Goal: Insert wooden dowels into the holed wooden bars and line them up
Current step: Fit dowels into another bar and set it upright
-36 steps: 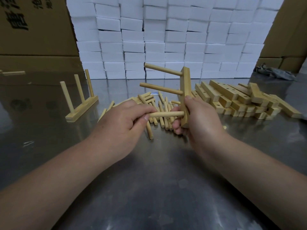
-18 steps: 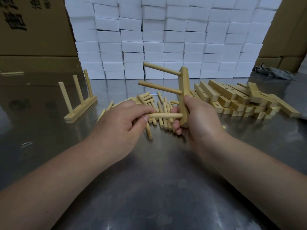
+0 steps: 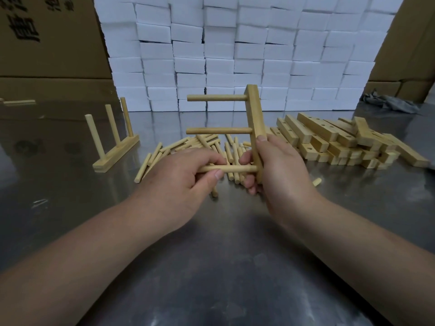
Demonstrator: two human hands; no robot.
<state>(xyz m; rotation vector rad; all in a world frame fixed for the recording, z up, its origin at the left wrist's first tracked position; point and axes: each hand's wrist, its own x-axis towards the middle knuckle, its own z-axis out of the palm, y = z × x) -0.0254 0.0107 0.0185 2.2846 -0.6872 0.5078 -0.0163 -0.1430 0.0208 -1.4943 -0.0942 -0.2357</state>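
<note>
My right hand (image 3: pixel 280 168) grips the lower part of a holed wooden bar (image 3: pixel 254 111), held on end above the table. Two dowels (image 3: pixel 219 130) stick out of it to the left, level and parallel. My left hand (image 3: pixel 179 184) pinches a third dowel (image 3: pixel 235 169) whose right end meets the bar's lowest hole. Behind my hands lies a heap of loose dowels (image 3: pixel 188 147). A pile of holed bars (image 3: pixel 329 140) lies to the right. A finished bar with three upright dowels (image 3: pixel 115 149) stands at the left.
The steel table (image 3: pixel 223 267) reflects light. A wall of white boxes (image 3: pixel 235 55) rises behind, flanked by brown cartons (image 3: pixel 47 43). A grey rag (image 3: pixel 388 102) lies at the far right. One short stray dowel piece (image 3: pixel 316 181) lies right of my right hand.
The held bar has tipped closer to vertical, so its two dowels now lie level. The third dowel stays at the lowest hole in my left hand.
</note>
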